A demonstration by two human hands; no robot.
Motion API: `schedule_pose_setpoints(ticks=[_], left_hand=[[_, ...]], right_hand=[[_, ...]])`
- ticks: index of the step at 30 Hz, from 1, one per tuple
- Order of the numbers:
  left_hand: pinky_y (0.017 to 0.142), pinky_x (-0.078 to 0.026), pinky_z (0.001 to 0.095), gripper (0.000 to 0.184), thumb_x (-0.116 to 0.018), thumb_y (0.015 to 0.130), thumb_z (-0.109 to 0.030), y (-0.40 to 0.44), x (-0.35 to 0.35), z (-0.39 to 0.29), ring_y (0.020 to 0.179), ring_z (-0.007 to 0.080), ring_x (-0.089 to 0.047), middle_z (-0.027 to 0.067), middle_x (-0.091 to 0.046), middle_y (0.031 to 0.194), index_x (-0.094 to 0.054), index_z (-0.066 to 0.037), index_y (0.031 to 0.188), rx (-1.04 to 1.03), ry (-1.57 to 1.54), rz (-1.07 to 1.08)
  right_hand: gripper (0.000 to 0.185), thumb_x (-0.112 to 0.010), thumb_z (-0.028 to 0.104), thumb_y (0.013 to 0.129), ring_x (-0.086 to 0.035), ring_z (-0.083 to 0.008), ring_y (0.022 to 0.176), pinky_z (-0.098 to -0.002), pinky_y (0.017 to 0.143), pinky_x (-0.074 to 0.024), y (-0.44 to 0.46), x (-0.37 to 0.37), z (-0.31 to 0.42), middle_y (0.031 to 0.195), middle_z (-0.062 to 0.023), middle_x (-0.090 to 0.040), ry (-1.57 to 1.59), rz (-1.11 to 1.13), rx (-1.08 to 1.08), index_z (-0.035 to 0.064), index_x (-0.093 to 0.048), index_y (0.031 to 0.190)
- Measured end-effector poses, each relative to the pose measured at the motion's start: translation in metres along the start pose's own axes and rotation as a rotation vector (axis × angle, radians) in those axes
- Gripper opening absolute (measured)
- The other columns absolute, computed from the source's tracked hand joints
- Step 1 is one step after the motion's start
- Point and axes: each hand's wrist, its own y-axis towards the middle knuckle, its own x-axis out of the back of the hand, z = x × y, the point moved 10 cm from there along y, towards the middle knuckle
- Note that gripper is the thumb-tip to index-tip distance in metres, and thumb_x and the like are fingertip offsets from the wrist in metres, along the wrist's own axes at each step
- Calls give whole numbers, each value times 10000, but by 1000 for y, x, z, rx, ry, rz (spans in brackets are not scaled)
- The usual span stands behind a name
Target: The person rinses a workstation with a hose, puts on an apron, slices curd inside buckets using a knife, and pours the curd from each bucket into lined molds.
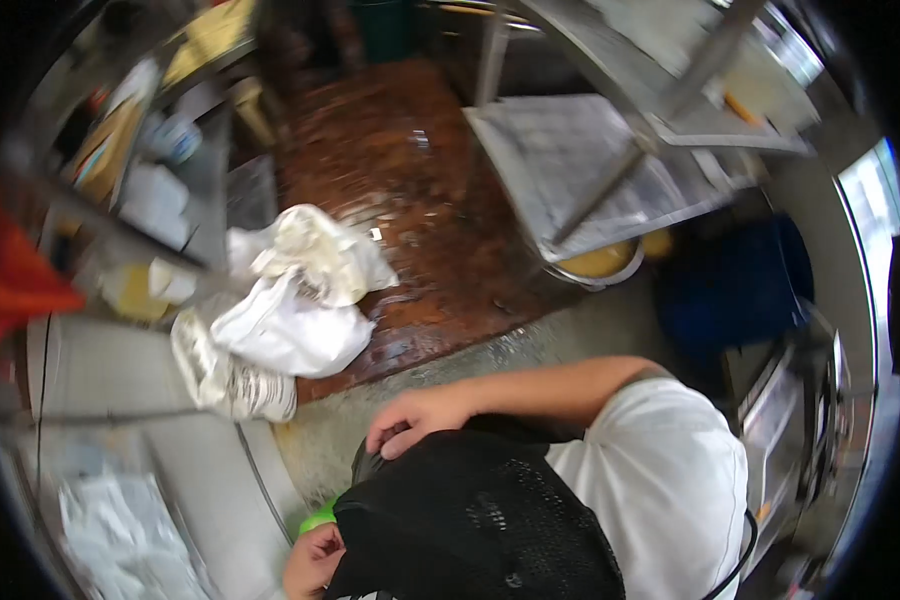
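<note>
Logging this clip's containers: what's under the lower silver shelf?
Part of a round container holding something yellow, with another yellowish thing beside it; the lower silver shelf hides the rest.

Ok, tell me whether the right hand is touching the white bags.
Apart: the head view shows grey floor between the right hand and the white bags.

wet brown floor (440, 185) lies beside a metal table (615, 70) with a lower shelf (570, 150).

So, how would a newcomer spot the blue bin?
Start at the metal shelving at upper right. Just below its right side, above the white sleeve, stands the bin. It's large and deep blue, unlike the yellow-filled container to its left.
</note>
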Motion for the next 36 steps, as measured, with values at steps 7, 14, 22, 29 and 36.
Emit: schedule_pose_setpoints(ticks=[7,14,22,29,36], left_hand=[[823,-527,306,326,-730,981,-194,60,46,-82,943,150,-648,57,-712,1096,-652,9,1224,22,337,87],[752,-498,314,246,-739,917,-156,109,52,-148,838,167,-615,57,-666,965,-636,-8,1085,-205,690,309],[670,-465,323,177,-750,845,-112,154,-22,-164,719,187,-578,57,-615,816,-618,-27,926,-523,945,796],[669,-470,362,219,-757,774,-138,147,-93,-147,708,261,-579,124,-576,758,-604,-9,860,-559,948,1118],[653,-476,316,165,-723,872,-129,135,-131,-131,717,126,-555,72,-595,740,-614,-7,854,-468,1157,1249]], right_hand=[[293,-768,274,888,-648,-302,858,-407,784,-512,-12,6,32,927,-153,-664,-372,-270,341,33,-692,1037],[285,-718,323,896,-659,-329,745,-442,662,-478,-32,-5,39,781,-129,-665,-434,-719,280,45,-659,892],[314,-720,314,853,-573,-391,648,-426,597,-442,-68,-84,41,678,-149,-573,-444,-1096,277,37,-587,787],[323,-681,278,920,-570,-303,648,-392,629,-455,-104,-152,-11,690,-124,-558,-198,-1470,-26,29,-541,770],[295,-667,241,1004,-602,-144,744,-359,703,-496,-133,-184,-30,745,-81,-639,-136,-1593,-53,1,-625,839]])
